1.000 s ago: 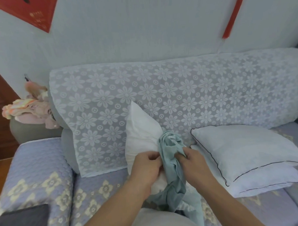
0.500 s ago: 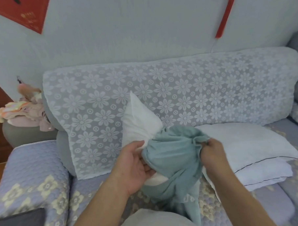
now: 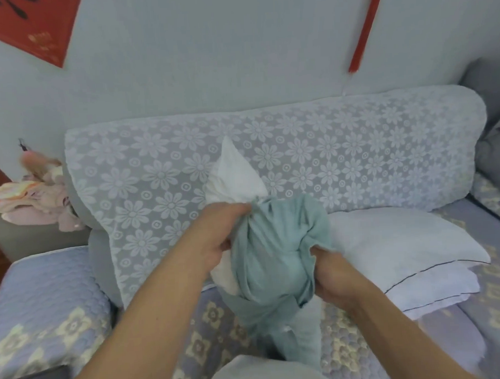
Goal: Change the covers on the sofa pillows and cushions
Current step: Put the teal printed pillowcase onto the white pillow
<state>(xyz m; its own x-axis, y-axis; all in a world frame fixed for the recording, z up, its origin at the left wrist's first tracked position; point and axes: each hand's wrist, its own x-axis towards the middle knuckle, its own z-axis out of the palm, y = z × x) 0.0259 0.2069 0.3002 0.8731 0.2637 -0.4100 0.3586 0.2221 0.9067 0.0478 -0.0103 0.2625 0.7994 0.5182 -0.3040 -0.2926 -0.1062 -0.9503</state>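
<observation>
A green cover (image 3: pixel 277 245) is bunched halfway over a white pillow (image 3: pixel 234 175) standing on the sofa (image 3: pixel 356 161). The left hand (image 3: pixel 219 233) and right hand (image 3: pixel 333 277) grip the cover's edges on opposite sides. Two white pillows (image 3: pixel 403 245) lie stacked beside it.

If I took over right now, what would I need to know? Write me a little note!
Left hand: grips the teal cover at its upper edge, by the white pillow.
Right hand: grips the cover's right edge.
Where: the pillow stands on the sofa seat, lower part inside the cover, top corner bare. Two white pillows lie stacked to the right.
Done: cover partly on.
Left: pull it over the rest, close it, then the other pillows.
</observation>
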